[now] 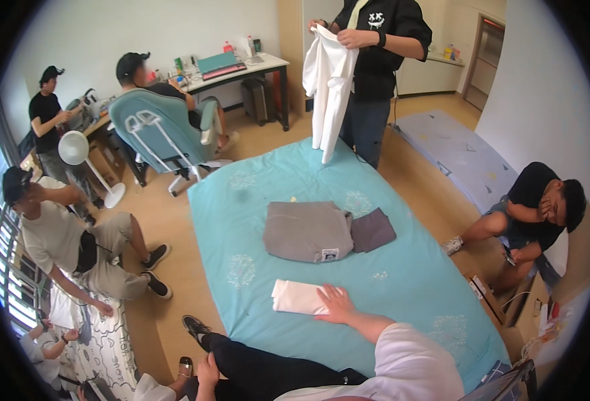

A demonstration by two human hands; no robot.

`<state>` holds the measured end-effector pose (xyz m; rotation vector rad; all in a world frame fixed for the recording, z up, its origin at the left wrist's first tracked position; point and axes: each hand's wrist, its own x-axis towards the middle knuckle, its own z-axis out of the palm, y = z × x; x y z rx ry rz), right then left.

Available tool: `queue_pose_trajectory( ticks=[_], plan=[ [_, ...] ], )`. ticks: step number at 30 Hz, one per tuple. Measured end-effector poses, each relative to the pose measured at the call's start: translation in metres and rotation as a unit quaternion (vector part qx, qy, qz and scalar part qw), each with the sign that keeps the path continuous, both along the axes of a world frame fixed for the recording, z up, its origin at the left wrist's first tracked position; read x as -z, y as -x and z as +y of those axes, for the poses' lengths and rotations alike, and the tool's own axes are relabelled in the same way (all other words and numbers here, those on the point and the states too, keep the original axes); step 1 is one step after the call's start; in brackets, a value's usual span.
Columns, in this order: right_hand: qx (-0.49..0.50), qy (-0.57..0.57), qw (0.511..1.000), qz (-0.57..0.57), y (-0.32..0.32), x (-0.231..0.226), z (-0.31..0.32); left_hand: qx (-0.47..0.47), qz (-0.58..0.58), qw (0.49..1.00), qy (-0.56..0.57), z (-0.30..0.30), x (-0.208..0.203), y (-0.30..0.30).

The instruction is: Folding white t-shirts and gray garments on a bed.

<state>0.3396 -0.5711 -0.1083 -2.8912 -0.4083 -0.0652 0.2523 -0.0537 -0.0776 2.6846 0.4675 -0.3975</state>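
A folded white garment [298, 297] lies as a narrow bundle on the blue bed cover [241, 230]. My right hand [338, 306] rests flat across its right end, with fingers spread. By the lower edge, my left hand [208, 371] lies against the black trouser leg [268, 371], its fingers bent together; nothing shows in them. Farther up the bed sits a folded grey garment [308, 230] with a small label, and a darker grey folded cloth [374, 230] touches its right side.
Across the bed, a standing person [385, 60] holds up a white long-sleeved garment [328, 87]. Someone sits low at the right [532, 214]. Others are at the left, near a teal chair [158, 137], a white fan [74, 148] and a desk [268, 65]. A mattress [448, 150] lies beyond.
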Motion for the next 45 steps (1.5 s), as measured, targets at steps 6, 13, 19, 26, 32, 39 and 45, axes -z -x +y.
queue_pose_trajectory(
  ticks=[6,13,19,26,32,39,45],
  plan=[
    [0.052,0.028,0.998,0.011,0.009,0.004,0.014,-0.088,-0.035,0.995,0.02,-0.052,-0.018,0.076],
    [0.111,0.037,0.988,0.102,0.02,-0.012,0.043,-0.16,-0.076,0.979,0.096,-0.063,0.007,0.111],
    [0.187,-0.059,0.949,0.248,0.001,0.014,0.036,-0.06,-0.144,0.976,0.152,-0.075,-0.022,0.151],
    [0.171,-0.069,0.948,0.259,0.067,0.004,0.06,-0.055,-0.251,0.943,0.211,-0.083,-0.045,0.182],
    [0.196,-0.075,0.967,0.142,0.082,-0.019,0.01,-0.016,-0.256,0.938,0.234,-0.061,-0.058,0.157],
    [0.37,-0.229,0.9,-0.023,0.11,-0.047,-0.098,-0.004,-0.237,0.937,0.256,-0.053,-0.055,0.113],
    [0.467,-0.313,0.817,-0.132,0.145,-0.059,-0.157,0.027,-0.214,0.94,0.263,-0.077,-0.077,0.044]
  ],
)
